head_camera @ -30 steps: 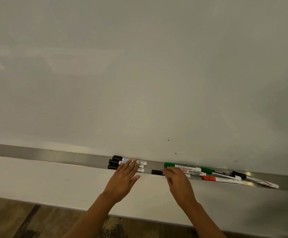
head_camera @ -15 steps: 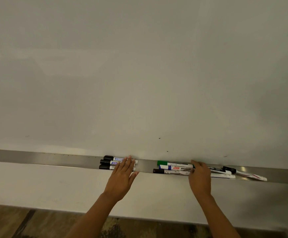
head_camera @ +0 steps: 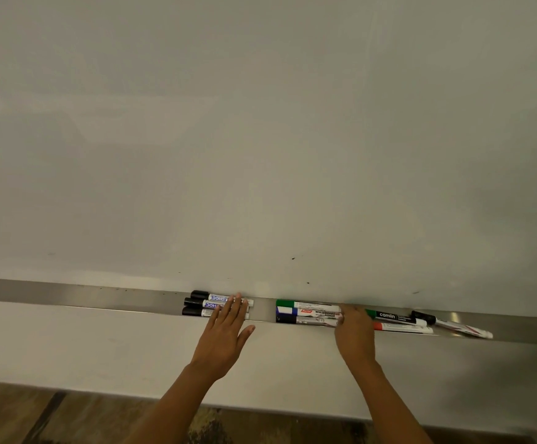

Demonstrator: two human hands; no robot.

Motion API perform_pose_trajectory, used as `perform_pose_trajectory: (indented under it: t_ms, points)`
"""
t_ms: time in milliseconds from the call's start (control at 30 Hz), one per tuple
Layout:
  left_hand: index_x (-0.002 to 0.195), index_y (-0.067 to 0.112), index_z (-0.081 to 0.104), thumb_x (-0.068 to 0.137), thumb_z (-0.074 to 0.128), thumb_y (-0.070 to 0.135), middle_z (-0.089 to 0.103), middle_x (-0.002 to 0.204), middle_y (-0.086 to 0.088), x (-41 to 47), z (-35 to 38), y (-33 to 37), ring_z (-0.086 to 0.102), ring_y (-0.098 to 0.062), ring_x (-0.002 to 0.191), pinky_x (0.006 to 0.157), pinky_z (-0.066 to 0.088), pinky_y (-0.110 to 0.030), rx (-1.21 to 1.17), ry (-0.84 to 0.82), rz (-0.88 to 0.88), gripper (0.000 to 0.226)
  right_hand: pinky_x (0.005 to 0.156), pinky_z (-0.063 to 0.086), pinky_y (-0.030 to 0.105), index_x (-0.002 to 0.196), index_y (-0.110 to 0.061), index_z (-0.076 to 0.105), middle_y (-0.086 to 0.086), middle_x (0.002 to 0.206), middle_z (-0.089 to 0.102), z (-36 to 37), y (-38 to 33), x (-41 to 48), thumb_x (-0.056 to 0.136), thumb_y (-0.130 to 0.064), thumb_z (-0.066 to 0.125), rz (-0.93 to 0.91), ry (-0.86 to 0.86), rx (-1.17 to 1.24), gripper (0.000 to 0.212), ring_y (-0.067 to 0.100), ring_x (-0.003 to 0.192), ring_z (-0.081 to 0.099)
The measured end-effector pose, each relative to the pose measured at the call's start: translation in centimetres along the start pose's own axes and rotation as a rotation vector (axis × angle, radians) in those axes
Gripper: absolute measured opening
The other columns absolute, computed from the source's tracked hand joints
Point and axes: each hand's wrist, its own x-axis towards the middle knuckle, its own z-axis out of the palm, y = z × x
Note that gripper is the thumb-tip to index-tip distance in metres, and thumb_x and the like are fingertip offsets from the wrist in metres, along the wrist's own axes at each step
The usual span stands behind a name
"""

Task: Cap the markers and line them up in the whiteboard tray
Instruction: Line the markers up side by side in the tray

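Note:
A steel whiteboard tray (head_camera: 68, 298) runs across the view. At its middle left, three black-capped markers (head_camera: 201, 303) lie side by side; my left hand (head_camera: 225, 334) rests flat on their right ends, fingers apart. Right of a short gap lie a green-capped marker (head_camera: 305, 305), a blue-capped marker (head_camera: 305, 312) and a black-capped marker (head_camera: 305, 320), stacked parallel. My right hand (head_camera: 355, 331) presses against their right ends. Further right lie a green camlin marker (head_camera: 395, 316), a red-capped marker (head_camera: 405, 328) and a slanted black-capped marker (head_camera: 453, 325).
The whiteboard (head_camera: 260, 139) fills the upper view, with a few small dark specks near its bottom. A white wall band (head_camera: 68, 347) lies below the tray, and brown floor (head_camera: 11, 415) at the bottom. Bare tray stretches to the far left.
My right hand slid right from the middle markers' left ends to their right ends, and those three now lie evenly together. My left hand stayed on the left group.

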Motion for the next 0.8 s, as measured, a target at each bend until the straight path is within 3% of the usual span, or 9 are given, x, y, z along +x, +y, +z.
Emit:
perform_pose_trajectory:
  t_ms: [67,200,300,400,533,633,733,800]
  points:
    - [0.135,0.018,-0.021,0.096,0.017,0.046,-0.018,0.155,0.001,0.0,0.0,0.1,-0.017,-0.014,0.143,0.098,-0.032,-0.009,0.002,-0.002,-0.007,0.061,0.084,0.049,0.032,0.109,-0.001,0.061,0.020,0.109,0.060,0.3,-0.7,-0.1,0.087,0.007,0.048,-0.018,-0.040,-0.006,0.027,0.029,0.099,0.057]
    - [0.135,0.017,-0.022,0.097,0.016,0.045,-0.016,0.156,0.000,-0.1,-0.1,0.3,-0.016,-0.015,0.144,0.112,-0.018,-0.022,0.019,-0.035,-0.024,0.061,0.085,0.050,0.032,0.109,0.000,0.061,0.021,0.110,0.060,0.9,-1.8,-0.5,0.086,0.010,0.046,-0.032,-0.050,0.067,0.029,0.029,0.098,0.058]
    - [0.135,0.020,-0.022,0.097,0.016,0.045,-0.018,0.155,0.001,-0.1,-0.1,0.4,-0.018,-0.014,0.143,0.100,-0.031,-0.012,0.011,-0.022,-0.031,0.060,0.079,0.049,0.030,0.105,-0.001,0.062,0.020,0.107,0.062,1.4,-2.5,-0.7,0.087,0.009,0.047,-0.036,-0.089,0.113,0.026,0.028,0.095,0.059]
    - [0.135,0.019,-0.021,0.097,0.017,0.045,-0.018,0.155,0.000,-0.1,0.1,0.6,-0.017,-0.015,0.143,0.096,-0.034,-0.010,0.004,-0.020,-0.043,0.060,0.078,0.046,0.026,0.110,-0.003,0.061,0.020,0.108,0.060,1.5,-3.0,-0.6,0.089,0.004,0.047,-0.038,-0.113,0.135,0.026,0.028,0.097,0.058]
    - [0.145,0.016,-0.001,0.098,0.023,0.039,-0.002,0.157,0.000,-0.2,-0.5,0.4,-0.006,-0.013,0.145,0.116,-0.009,-0.024,-0.179,0.051,-0.107,0.057,0.075,0.045,0.025,0.105,-0.001,0.061,0.022,0.108,0.059,1.4,-2.7,-0.1,0.089,0.004,0.045,-0.004,-0.106,0.157,0.023,0.030,0.095,0.058]
    - [0.140,0.003,0.030,0.099,0.030,0.028,0.029,0.151,-0.017,0.3,-2.5,-0.7,0.022,-0.028,0.142,0.119,0.015,-0.039,-0.429,0.361,-0.417,0.048,0.067,0.041,0.024,0.094,0.002,0.062,0.022,0.102,0.063,1.4,-2.4,0.3,0.087,0.007,0.043,0.003,-0.101,0.158,0.022,0.029,0.089,0.059]
    - [0.116,-0.011,0.049,0.100,0.028,0.022,0.051,0.122,-0.032,1.3,-4.3,-2.6,0.045,-0.043,0.118,0.101,0.035,-0.048,-0.554,0.442,-0.633,0.042,0.074,0.049,0.031,0.098,0.002,0.062,0.021,0.102,0.064,1.4,-2.5,0.5,0.088,0.007,0.042,0.011,-0.120,0.165,0.023,0.031,0.092,0.060]
    - [0.086,-0.005,0.053,0.100,0.022,0.027,0.058,0.096,-0.028,2.0,-5.2,-3.3,0.053,-0.037,0.091,0.080,0.038,-0.041,-0.602,0.359,-0.687,0.046,0.076,0.049,0.031,0.099,0.002,0.062,0.021,0.103,0.064,1.5,-2.6,0.5,0.088,0.007,0.043,0.023,-0.125,0.170,0.023,0.031,0.093,0.061]
